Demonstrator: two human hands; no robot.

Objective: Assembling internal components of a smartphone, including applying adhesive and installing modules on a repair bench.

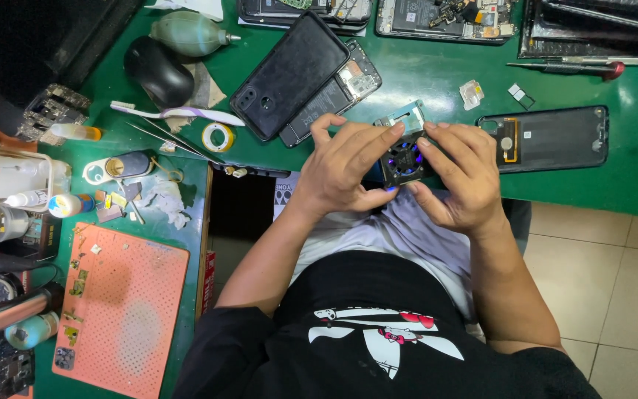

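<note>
Both hands, left (345, 166) and right (458, 174), grip a small black cooling fan (403, 159) above the green counter (422, 74), beside 2 opened phones (300, 77).

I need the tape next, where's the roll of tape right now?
In the head view, the roll of tape lies on the green mat, left of the left hand, just below the black phone.

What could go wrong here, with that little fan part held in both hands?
The left hand and right hand hold the small fan past the green table's edge, over the lap, so it might drop. Fingertips near the lit blades could get nicked.
</note>
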